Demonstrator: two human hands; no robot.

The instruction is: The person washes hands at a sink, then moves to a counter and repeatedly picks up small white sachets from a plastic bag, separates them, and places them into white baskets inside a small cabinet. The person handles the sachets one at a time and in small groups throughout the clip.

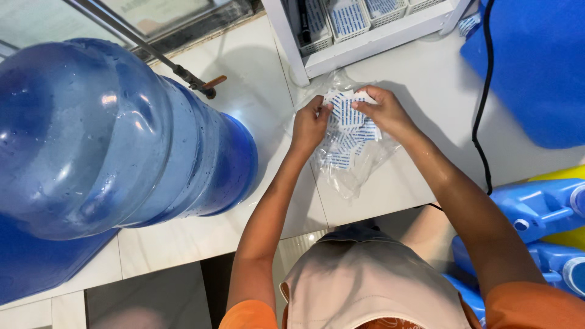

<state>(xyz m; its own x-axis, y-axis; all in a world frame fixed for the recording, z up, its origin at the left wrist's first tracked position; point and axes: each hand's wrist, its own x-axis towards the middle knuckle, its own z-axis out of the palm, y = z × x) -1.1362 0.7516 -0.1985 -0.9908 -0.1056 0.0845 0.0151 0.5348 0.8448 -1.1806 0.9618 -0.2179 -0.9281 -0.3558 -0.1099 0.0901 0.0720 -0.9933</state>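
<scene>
Left hand (309, 123): fingers pinched on left edge of a small white label with blue print (346, 108), held at top of a clear plastic bag (350, 161)
Right hand (382, 109): fingers closed on the same label's right edge
Bag: lying on white counter (390, 189), more such labels inside, below both hands
Large blue water jug (116, 134): on its side, left of hands, well apart
Black cable (481, 116): right of the forearm
White shelf unit (365, 42): just above the bag
</scene>
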